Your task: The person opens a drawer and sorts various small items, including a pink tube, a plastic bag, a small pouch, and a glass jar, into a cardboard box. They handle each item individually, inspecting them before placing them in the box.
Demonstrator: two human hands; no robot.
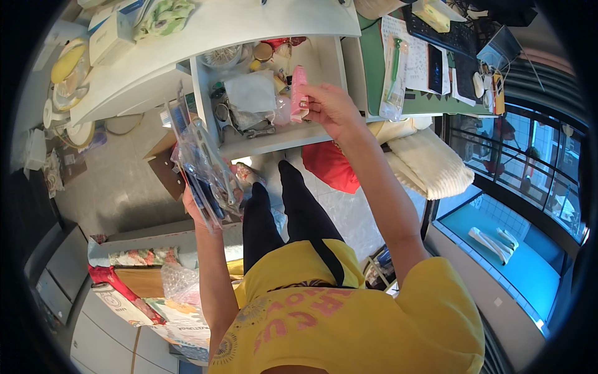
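My right hand [331, 107] grips a slim pink packet [299, 93] and holds it over the right side of an open white drawer [330, 56]. The drawer is full of small items: clear bags, a round tin, metal tools. My left hand [200, 209] holds a stack of several clear plastic pouches [202, 159] with dark contents, raised just left of the drawer's front. My legs in black trousers [293, 206] stand below the drawer.
A white desk top [205, 37] with boxes and a cloth lies above the drawer. A green mat [374, 62] with papers, a keyboard [445, 34] and a phone is to the right. A cream cushion [430, 162], red fabric [330, 165], cardboard boxes [165, 165] and bags surround me.
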